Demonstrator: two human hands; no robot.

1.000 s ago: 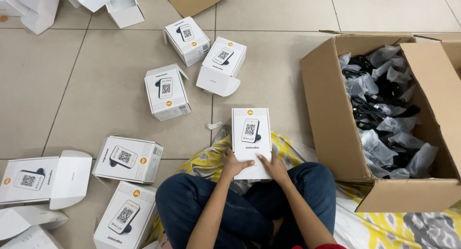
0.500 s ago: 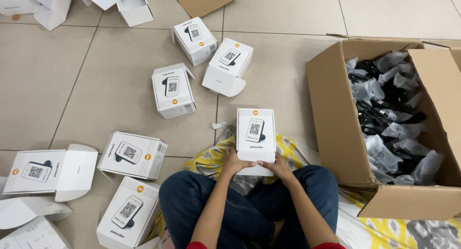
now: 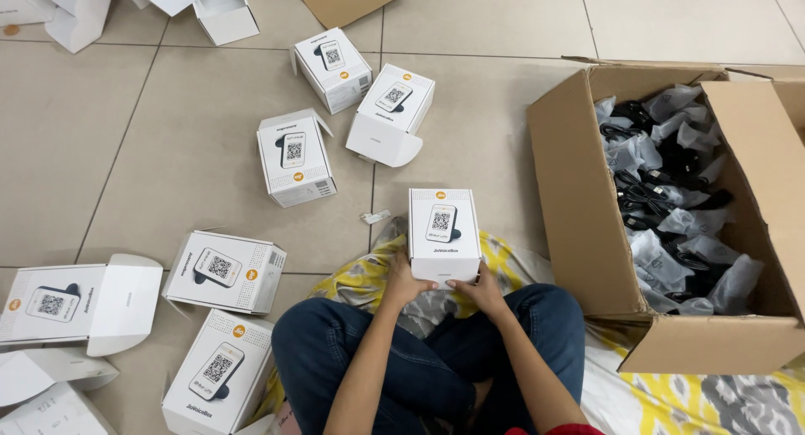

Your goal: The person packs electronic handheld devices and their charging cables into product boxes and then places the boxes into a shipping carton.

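I sit cross-legged on a tiled floor (image 3: 503,133), my left hand (image 3: 405,281) and right hand (image 3: 485,288) both grasping the near end of a small white cardboard product box (image 3: 444,234) held just above my knees. My grip covers only that near edge, so I judge the box could tip forward and drop. Similar white boxes (image 3: 295,156) lie scattered nearby, and a large brown carton of bagged black cables (image 3: 671,192) stands open to my right.
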